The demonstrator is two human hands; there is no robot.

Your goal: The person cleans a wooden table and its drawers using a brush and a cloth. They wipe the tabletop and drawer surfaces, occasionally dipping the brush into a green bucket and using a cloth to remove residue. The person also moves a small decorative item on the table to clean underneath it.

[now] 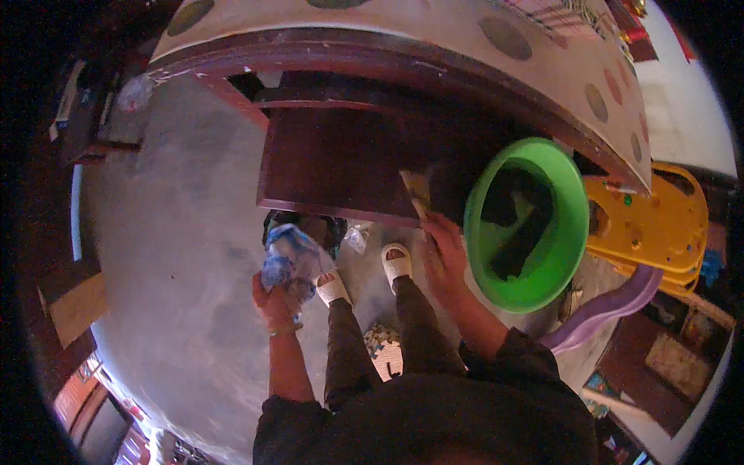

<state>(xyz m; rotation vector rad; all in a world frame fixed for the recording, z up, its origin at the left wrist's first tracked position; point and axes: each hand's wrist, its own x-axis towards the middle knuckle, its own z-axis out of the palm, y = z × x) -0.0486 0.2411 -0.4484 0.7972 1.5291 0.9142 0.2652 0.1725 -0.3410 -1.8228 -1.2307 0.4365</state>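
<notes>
My left hand [275, 305] is closed around a crumpled blue-and-white plastic bag or wrapping [280, 263]. Below that bundle stands a dark bin [335, 232], partly covered by it, with a bag-like lining. In my right hand [445, 250] is a flat tan strip [417, 190], slightly blurred; its material is unclear. The strip points away from me, across the front of a dark red-brown wooden table or cabinet [337, 157]. Just to the right of that hand, a green plastic basin [572, 232] holds dark cloth [517, 226].
A tabletop with a spotted cover [430, 35] overhangs the far side. On the right are a yellow plastic play panel [645, 221] and a purple slide [616, 308]. A clear plastic scrap [356, 237] lies on the concrete floor [174, 232] near my white slippers [397, 263]. Cardboard [78, 308] stands at left.
</notes>
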